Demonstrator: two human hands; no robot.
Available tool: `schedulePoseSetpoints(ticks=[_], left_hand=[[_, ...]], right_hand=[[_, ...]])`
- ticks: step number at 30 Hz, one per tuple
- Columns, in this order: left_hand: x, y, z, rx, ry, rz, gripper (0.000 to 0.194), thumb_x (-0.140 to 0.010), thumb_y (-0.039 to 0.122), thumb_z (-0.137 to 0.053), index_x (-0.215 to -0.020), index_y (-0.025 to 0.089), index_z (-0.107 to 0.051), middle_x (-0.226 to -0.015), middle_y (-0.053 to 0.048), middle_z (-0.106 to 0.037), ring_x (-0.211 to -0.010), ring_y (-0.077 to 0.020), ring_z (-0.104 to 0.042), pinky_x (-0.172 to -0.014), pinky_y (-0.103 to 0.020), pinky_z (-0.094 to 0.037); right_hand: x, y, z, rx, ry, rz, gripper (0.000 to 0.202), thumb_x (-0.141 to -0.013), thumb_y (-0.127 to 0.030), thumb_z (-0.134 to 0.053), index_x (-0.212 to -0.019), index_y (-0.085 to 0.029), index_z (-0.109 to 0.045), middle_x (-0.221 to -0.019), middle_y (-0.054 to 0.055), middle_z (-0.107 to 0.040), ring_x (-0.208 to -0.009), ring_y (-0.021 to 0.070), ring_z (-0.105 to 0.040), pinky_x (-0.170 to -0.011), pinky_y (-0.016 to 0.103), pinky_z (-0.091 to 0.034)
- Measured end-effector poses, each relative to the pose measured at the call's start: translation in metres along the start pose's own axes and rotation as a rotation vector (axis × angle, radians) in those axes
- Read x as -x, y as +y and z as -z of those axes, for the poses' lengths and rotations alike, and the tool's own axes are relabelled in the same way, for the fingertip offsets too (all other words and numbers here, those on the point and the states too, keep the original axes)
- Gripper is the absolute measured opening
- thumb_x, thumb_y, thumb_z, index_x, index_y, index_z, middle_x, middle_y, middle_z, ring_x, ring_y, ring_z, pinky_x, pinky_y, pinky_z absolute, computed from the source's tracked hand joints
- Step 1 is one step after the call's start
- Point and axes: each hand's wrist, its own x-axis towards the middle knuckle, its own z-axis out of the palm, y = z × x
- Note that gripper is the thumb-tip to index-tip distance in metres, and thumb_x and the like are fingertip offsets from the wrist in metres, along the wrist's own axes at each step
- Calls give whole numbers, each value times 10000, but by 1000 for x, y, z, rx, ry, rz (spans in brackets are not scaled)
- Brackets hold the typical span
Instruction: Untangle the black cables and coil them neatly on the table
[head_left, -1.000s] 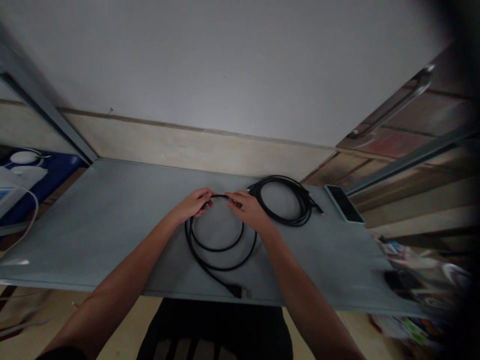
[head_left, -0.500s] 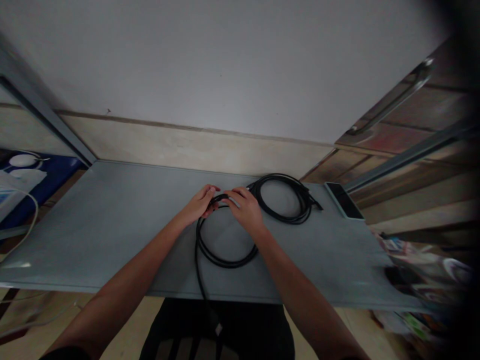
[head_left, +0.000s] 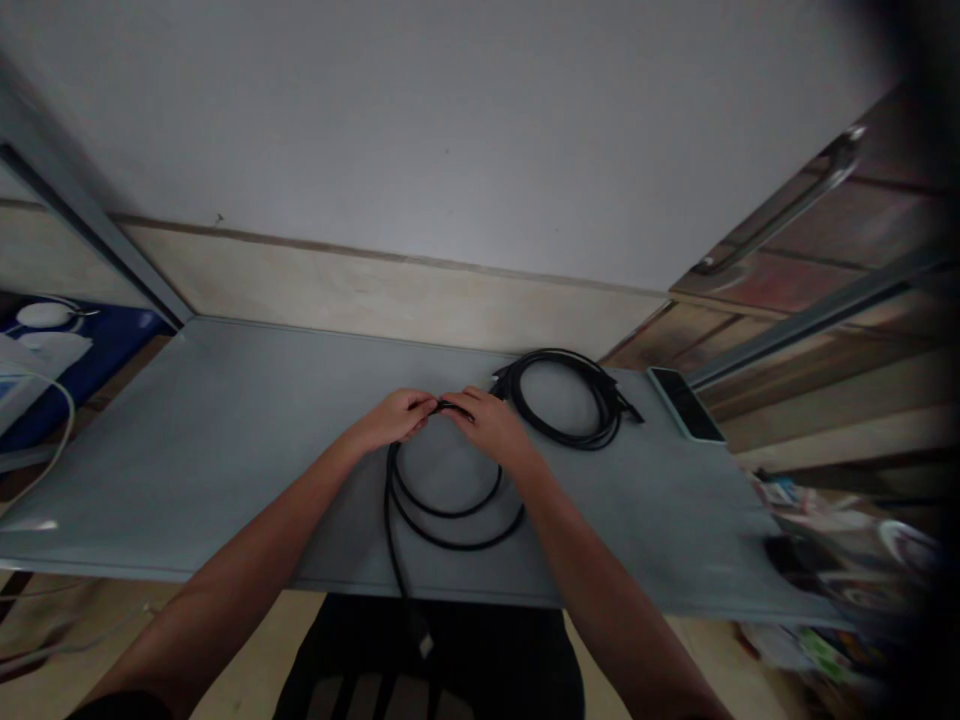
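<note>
A black cable lies in loose loops on the grey table, its far side lifted between my hands. My left hand is closed on the cable at the upper left of the loops. Close beside it, my right hand pinches the cable at the upper right, with a short stretch showing between the fingertips. One end of the cable hangs over the front edge, with a light-tipped plug above my lap. Just right of my right hand rests a second coiled black cable.
The grey table meets a pale wall at the back. A phone lies near its right end. Blurred clutter stands at the right. A blue surface and a white cord are at the left.
My hands have moved a little lower and my left hand has turned over the cable. The loops have spread apart at the front. The second coil stays put.
</note>
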Motion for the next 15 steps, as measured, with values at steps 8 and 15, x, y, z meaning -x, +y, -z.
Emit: schedulePoseSetpoints(ticks=[8, 15], left_hand=[[4, 12, -2, 230, 27, 9, 440, -865, 503, -649, -1115, 141, -643, -607, 79, -301, -439, -51, -287, -420, -182, -188], [2, 7, 5, 84, 107, -3, 431, -916, 474, -550, -1155, 124, -630, -590, 84, -291, -431, -59, -250, -419, -191, -171]], right_hand=[[-1, 19, 14, 92, 394, -249, 258, -969, -349, -533, -1096, -229, -721, -930, 103, -683, -817, 244, -627, -756, 346, -469], [-1, 17, 18, 23, 200, -198, 187, -930, -303, -572, -980, -187, -709, -867, 93, -709, -782, 228, -631, -760, 333, -461]])
